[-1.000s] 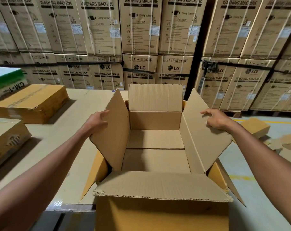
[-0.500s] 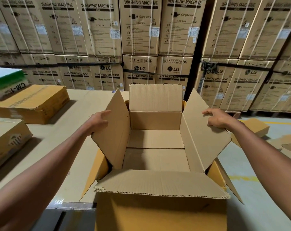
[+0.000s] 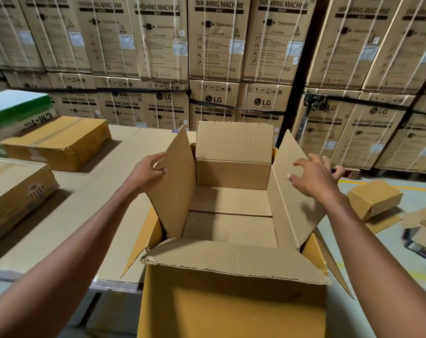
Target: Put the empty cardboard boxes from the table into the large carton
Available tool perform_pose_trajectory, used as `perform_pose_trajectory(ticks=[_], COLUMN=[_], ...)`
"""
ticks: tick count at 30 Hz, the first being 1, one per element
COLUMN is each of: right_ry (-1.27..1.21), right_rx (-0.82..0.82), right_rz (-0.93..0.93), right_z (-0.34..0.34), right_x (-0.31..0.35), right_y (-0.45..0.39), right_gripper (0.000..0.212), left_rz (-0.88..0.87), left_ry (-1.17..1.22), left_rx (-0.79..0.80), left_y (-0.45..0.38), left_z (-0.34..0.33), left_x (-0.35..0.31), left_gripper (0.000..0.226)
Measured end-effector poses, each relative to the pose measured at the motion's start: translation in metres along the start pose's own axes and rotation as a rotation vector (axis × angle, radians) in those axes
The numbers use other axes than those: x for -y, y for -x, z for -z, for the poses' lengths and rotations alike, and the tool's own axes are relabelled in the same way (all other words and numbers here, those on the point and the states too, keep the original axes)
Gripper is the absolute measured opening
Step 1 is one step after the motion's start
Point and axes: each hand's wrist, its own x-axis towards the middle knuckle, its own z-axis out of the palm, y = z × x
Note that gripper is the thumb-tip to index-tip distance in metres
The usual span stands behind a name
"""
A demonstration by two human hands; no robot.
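The large carton (image 3: pixel 231 293) stands open in front of me at the table's right end, all flaps up and nothing inside. My left hand (image 3: pixel 146 170) touches the outer face of its left flap with straight fingers. My right hand (image 3: pixel 314 176) hovers spread over the right flap, apparently just off it. On the table (image 3: pixel 92 203) to the left lie two closed brown boxes: one further back (image 3: pixel 58 142), one near the left edge (image 3: pixel 14 193).
A green-and-white box marked CM-1 (image 3: pixel 17 111) sits at the far left. Stacked washing machine cartons (image 3: pixel 214 52) form a wall behind. On the floor to the right lie a small brown box (image 3: pixel 375 198) and flattened cardboard (image 3: pixel 424 230).
My right hand has lifted off the right flap and spread its fingers. My left hand has shifted slightly up the left flap. The flaps stand a little more upright.
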Motion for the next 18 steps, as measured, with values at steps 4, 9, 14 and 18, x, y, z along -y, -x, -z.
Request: perform_pose_trajectory(ticks=[4,9,14,18], right_ry=[-0.226,-0.654,-1.041,-1.18], right_rx=[-0.021,0.065,0.124,0.208], right_rz=[0.055,0.204,0.285,0.327], right_z=[0.003,0.007,-0.003,-0.022], right_x=[0.024,0.06,0.109,0.166], right_y=[0.028,0.065,0.106,0.143], right_gripper=[0.04,0.037,0.027,0.024], left_rz=[-0.024,-0.103,-0.052,0.118], left_ry=[0.027,0.185,0.317,0.543], left_rx=[-0.137,-0.38,-0.537,-0.525], left_y=[0.035,0.096,0.157,0.191], left_z=[0.007,0.018,0.028,0.038], left_x=[0.0,0.009,0.042,0.078], left_gripper=[0.053,0.043,0.036,0.033])
